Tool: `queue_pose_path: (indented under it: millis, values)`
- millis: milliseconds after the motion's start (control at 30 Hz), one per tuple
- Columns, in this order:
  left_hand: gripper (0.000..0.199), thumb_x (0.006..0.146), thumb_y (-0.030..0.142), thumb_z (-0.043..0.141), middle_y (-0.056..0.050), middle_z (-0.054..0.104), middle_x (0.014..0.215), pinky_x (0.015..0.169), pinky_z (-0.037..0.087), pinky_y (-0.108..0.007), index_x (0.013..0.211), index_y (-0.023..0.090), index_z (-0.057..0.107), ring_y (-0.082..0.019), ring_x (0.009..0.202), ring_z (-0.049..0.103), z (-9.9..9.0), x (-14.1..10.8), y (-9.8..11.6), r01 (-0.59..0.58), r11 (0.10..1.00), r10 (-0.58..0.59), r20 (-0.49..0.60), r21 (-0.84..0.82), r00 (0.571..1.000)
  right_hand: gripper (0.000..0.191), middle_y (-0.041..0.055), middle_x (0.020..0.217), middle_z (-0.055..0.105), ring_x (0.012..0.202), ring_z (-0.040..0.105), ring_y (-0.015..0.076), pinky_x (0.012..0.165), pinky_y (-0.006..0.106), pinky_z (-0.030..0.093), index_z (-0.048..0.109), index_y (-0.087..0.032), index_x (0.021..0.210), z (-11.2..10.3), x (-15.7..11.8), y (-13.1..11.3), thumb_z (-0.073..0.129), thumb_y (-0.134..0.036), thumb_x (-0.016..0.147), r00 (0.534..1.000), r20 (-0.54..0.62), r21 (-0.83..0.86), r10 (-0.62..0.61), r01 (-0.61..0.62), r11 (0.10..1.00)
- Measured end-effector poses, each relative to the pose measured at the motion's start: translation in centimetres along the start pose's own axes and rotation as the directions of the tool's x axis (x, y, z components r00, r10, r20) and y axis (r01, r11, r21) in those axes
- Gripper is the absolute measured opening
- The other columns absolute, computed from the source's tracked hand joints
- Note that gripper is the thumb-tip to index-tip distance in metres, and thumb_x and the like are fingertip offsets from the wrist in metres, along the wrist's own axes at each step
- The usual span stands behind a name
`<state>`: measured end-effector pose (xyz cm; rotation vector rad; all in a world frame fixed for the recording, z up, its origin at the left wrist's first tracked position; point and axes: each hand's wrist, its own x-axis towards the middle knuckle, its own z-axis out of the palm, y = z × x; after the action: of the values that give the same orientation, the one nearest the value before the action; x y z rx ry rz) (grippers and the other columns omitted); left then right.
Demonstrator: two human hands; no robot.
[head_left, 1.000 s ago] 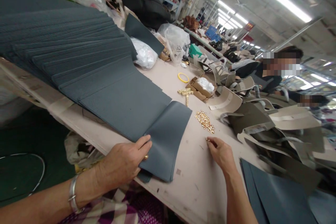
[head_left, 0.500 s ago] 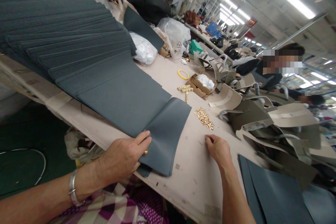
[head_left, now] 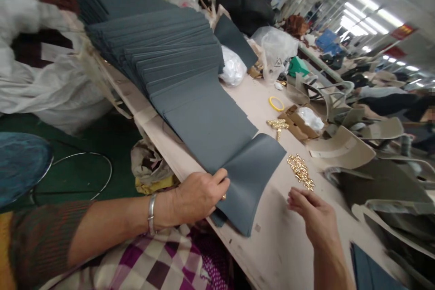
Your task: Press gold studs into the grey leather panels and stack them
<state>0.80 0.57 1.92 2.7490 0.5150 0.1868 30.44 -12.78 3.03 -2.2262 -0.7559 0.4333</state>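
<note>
My left hand (head_left: 199,195) grips the near edge of a dark grey leather piece (head_left: 253,174) that is folded open at the table's front edge; a small gold thing shows at its fingers. The piece is the nearest one of a long fanned row of grey leather panels (head_left: 176,54). My right hand (head_left: 314,217) hovers just above the table with its fingers curled, a little in front of a small heap of gold studs (head_left: 301,171). Whether it holds a stud is hidden.
A second gold cluster (head_left: 277,124), a yellow ring (head_left: 276,103) and an open cardboard box (head_left: 299,122) lie farther back. Beige and olive bag parts (head_left: 343,145) crowd the right. Plastic bags (head_left: 275,47) stand behind; a white sack (head_left: 50,86) sits left on the floor. Another person's sleeve (head_left: 390,102) shows far right.
My view has swung left and down. My right hand has lifted slightly off the table and curled its fingers. My left hand keeps its grip on the leather piece.
</note>
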Motion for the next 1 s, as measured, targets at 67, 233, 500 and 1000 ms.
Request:
queue_pose_path:
  millis: [67, 233, 500, 1000]
  values:
    - [0.027, 0.087, 0.017, 0.051, -0.012, 0.057, 0.113, 0.061, 0.055, -0.033, 0.113, 0.016, 0.05, -0.02, 0.074, 0.065, 0.1, -0.1, 0.0, -0.002, 1.0, 0.002, -0.01, -0.002, 1.0, 0.034, 0.0052, 0.066, 0.069, 0.061, 0.067, 0.0211, 0.06, 0.034, 0.058, 0.072, -0.015, 0.078, 2.0, -1.5, -2.2, 0.079, -0.045, 0.063, 0.988, 0.128, 0.231, 0.087, -0.115, 0.966]
    - [0.024, 0.09, 0.022, 0.05, -0.009, 0.058, 0.106, 0.057, 0.053, -0.033, 0.112, 0.016, 0.051, -0.019, 0.071, 0.064, 0.3, -0.2, -0.3, -0.039, 0.999, 0.039, -0.033, 0.027, 0.999, 0.032, 0.002, 0.061, 0.067, 0.056, 0.062, 0.0148, 0.059, 0.028, 0.054, 0.071, -0.016, 0.072, 7.7, -4.0, -7.2, 0.085, -0.04, 0.057, 0.906, 0.422, 0.326, -0.005, -0.146, 0.934]
    - [0.014, 0.092, 0.021, 0.044, -0.004, 0.059, 0.091, 0.051, 0.048, -0.033, 0.1, 0.015, 0.055, -0.019, 0.066, 0.061, 0.6, -0.6, -1.1, -0.127, 0.99, 0.134, -0.1, 0.066, 0.986, 0.033, -0.001, 0.059, 0.064, 0.055, 0.058, 0.0124, 0.056, 0.025, 0.049, 0.067, -0.016, 0.076, 11.0, -4.0, -8.8, 0.083, -0.04, 0.061, 0.835, 0.549, 0.31, -0.049, -0.148, 0.939]
    - [0.016, 0.094, 0.022, 0.042, -0.006, 0.062, 0.091, 0.051, 0.046, -0.031, 0.099, 0.015, 0.057, -0.018, 0.067, 0.062, 1.3, -0.6, -1.4, -0.158, 0.987, 0.161, -0.168, 0.029, 0.973, 0.023, 0.001, 0.065, 0.067, 0.058, 0.056, 0.0132, 0.054, 0.023, 0.042, 0.074, -0.018, 0.077, 10.9, -3.0, -10.0, 0.058, -0.034, 0.08, 0.734, 0.67, -0.139, -0.115, 0.276, 0.951]
